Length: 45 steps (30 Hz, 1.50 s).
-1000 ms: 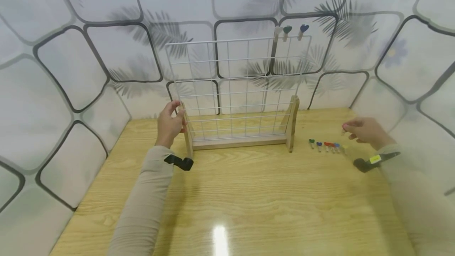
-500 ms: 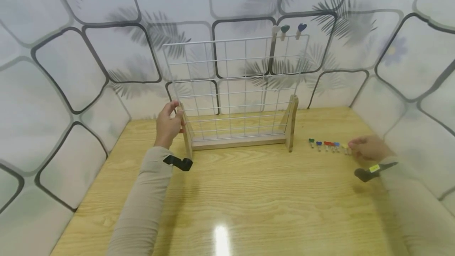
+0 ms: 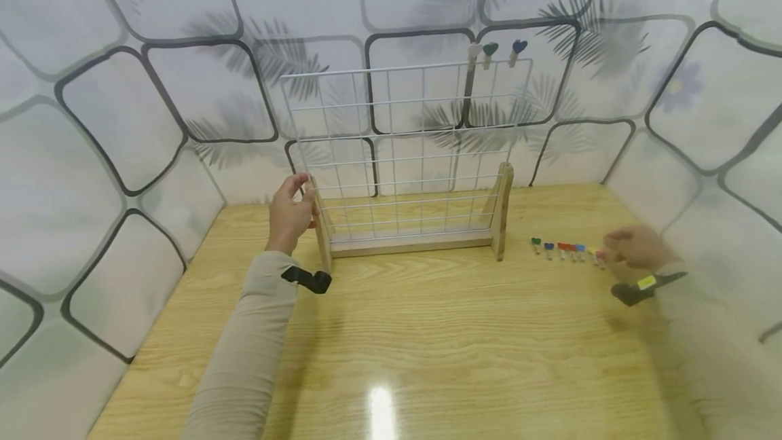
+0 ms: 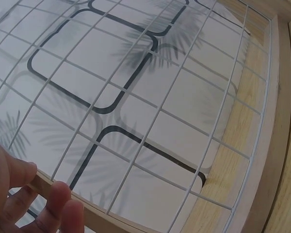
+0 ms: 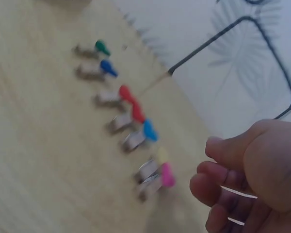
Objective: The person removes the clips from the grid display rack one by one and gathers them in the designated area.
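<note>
My left hand [image 3: 288, 216] holds the left wooden post [image 3: 323, 250] of a rack, thumb and fingers around its edge in the left wrist view. A white wire grid [image 3: 394, 183] stands upright in the rack. My right hand [image 3: 641, 248] hovers beside a row of small heart-topped clothespins on the table, fingers loosely bent with nothing between them. Nearest to it lies a pink clothespin [image 5: 168, 175], close against a yellow clothespin [image 5: 162, 155]. Further along are a light blue clothespin [image 5: 150, 130], two red ones, a blue clothespin [image 5: 108, 68] and a green clothespin [image 5: 102, 47].
On the grid's top wire, toward the right, sit a white clothespin [image 3: 474, 53], a green clothespin [image 3: 491, 50] and a dark blue clothespin [image 3: 518, 47]. Patterned fabric walls [image 3: 201, 90] enclose the wooden table [image 3: 427, 331] at the back and sides.
My right hand came down with the pink clothespin, set it at the row's right end beside the yellow one, let go and drew slightly away. My left hand stays on the post.
</note>
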Each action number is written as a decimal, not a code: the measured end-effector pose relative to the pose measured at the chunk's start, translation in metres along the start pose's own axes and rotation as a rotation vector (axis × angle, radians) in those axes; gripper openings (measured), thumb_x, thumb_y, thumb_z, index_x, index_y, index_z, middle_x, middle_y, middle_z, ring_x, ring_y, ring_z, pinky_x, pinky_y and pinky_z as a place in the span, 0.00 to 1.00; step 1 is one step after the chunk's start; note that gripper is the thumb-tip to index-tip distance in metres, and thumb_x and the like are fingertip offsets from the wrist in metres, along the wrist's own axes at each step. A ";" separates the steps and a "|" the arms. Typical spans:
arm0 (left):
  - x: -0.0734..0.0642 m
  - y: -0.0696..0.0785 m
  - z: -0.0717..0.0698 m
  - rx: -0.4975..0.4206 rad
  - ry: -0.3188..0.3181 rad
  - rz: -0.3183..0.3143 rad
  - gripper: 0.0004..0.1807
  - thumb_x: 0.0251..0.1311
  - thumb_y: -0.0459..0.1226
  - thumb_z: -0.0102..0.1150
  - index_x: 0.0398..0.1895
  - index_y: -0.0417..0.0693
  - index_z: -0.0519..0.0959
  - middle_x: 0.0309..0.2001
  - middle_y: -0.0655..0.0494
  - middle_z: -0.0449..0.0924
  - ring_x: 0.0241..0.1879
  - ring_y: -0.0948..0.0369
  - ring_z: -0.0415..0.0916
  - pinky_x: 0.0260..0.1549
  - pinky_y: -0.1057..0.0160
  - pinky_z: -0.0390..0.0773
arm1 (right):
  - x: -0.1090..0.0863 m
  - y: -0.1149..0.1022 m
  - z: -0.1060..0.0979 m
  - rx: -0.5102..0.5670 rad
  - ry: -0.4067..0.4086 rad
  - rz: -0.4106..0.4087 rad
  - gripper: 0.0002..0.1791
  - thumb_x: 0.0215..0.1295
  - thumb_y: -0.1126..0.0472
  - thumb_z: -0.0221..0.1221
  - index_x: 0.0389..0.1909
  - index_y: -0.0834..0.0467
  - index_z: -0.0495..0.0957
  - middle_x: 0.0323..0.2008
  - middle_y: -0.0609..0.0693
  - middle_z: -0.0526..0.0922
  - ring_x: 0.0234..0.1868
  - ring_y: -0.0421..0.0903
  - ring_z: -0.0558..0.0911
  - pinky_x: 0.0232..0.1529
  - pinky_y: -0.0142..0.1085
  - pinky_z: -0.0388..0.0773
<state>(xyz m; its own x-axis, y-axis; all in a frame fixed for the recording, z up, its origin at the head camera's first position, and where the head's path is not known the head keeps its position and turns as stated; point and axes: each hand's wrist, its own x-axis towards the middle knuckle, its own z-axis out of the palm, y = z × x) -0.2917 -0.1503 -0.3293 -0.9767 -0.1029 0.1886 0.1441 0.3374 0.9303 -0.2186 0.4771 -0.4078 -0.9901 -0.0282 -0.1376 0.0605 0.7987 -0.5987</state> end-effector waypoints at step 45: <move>0.002 -0.001 0.001 -0.017 0.016 -0.032 0.20 0.71 0.37 0.49 0.65 0.50 0.69 0.69 0.58 0.65 0.27 0.64 0.75 0.19 0.67 0.81 | 0.040 -0.400 -0.088 -0.049 0.287 -0.345 0.21 0.73 0.53 0.52 0.62 0.57 0.73 0.56 0.53 0.77 0.34 0.42 0.81 0.30 0.31 0.75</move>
<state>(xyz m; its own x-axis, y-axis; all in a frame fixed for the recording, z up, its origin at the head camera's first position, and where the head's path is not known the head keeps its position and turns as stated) -0.2937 -0.1498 -0.3297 -0.9782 -0.1287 0.1632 0.1153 0.3173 0.9413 -0.2939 0.2091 -0.1045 -0.9468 -0.1351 0.2922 -0.2784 0.7996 -0.5322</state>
